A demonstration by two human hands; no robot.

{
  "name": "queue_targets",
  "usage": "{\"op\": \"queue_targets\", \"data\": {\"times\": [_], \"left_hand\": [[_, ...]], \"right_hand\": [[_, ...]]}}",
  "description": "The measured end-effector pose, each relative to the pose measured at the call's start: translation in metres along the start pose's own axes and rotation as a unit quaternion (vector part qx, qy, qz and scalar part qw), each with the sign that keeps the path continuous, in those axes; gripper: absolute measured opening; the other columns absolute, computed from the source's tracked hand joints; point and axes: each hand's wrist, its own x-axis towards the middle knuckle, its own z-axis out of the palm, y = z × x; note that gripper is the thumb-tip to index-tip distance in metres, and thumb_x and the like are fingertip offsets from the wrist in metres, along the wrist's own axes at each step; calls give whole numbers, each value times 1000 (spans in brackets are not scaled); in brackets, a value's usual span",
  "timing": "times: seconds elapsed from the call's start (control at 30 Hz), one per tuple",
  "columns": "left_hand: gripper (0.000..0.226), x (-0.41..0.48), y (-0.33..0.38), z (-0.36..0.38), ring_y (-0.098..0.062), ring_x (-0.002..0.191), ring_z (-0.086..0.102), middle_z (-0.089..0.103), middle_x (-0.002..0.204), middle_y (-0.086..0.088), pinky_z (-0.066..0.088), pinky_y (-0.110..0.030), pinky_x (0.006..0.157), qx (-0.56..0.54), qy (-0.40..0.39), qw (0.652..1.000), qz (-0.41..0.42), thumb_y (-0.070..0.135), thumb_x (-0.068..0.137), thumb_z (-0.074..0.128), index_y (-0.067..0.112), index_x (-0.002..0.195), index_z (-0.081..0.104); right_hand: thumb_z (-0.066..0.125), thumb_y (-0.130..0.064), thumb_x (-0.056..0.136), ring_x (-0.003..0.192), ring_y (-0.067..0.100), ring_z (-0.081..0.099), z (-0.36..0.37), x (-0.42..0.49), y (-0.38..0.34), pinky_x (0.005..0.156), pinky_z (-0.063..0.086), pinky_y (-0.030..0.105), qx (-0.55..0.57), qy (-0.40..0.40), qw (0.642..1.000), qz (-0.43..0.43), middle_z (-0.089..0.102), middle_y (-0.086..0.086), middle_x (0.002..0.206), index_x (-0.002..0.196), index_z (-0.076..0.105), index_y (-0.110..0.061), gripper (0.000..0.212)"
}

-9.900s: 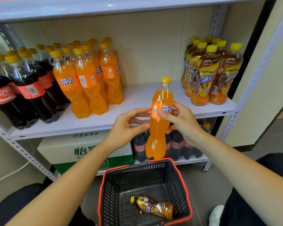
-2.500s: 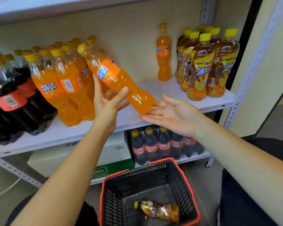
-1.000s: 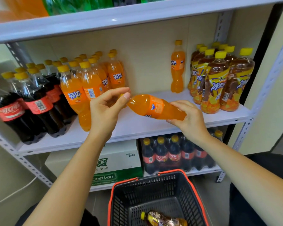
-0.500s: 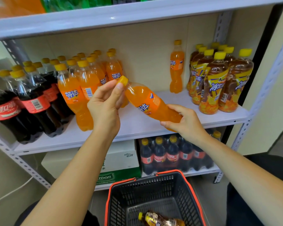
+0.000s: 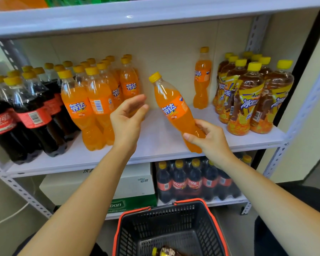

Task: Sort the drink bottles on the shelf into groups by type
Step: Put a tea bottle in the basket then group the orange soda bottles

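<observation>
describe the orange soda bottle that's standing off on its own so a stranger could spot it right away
On the middle shelf, look right, just left of the iced tea bottles. The lone orange soda bottle stands upright against the back wall, apart from the orange soda group.

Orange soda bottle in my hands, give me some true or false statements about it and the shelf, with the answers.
1. The right hand grips the tilted orange soda bottle near its base. True.
2. The left hand holds that bottle's cap. False: it is open, beside the bottle, not touching.
3. A lone orange soda bottle stands beside the iced tea bottles. True.
4. The basket is empty. False: a bottle lies in it.
</observation>
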Motion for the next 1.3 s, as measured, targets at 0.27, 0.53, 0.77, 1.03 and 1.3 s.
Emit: {"op": "queue_targets", "data": {"times": [0.27,0.53,0.77,1.03,1.3], "left_hand": [[61,29,-64,-4,-21,139,45,50,149,3,43,-41,113,177,-20,981,-84,22,93,76,23,148,49],[95,58,-108,5,-28,149,35,35,163,-2,31,-55,122,219,-4,972,-83,28,92,77,28,162,13],[92,79,-134,8,-29,147,38,38,160,-6,32,-53,121,241,3,967,-85,26,90,79,21,161,19],[67,87,-136,15,-24,133,53,54,147,-3,45,-48,113,210,-32,972,-101,24,92,77,15,149,41],[60,66,-109,13,-2,109,60,61,129,4,50,-14,82,147,-124,975,-111,17,88,80,19,139,47]], "right_hand": [[78,-17,88,113,21,59,4,42,23,93,50,35,-36,97,995,-2,65,1,115,119,56,-19,38],[82,-22,84,109,29,67,-15,103,49,86,58,43,-122,123,984,42,69,12,120,124,62,-13,45],[78,-29,87,122,38,59,-20,146,64,105,45,48,-219,201,950,94,66,15,130,134,54,-9,57],[76,-32,89,127,39,55,-20,169,66,103,43,43,-260,233,928,126,61,16,136,141,48,-12,62],[82,-20,83,131,33,52,-17,132,59,108,42,41,-199,207,952,103,56,15,142,149,41,-9,78]]}}
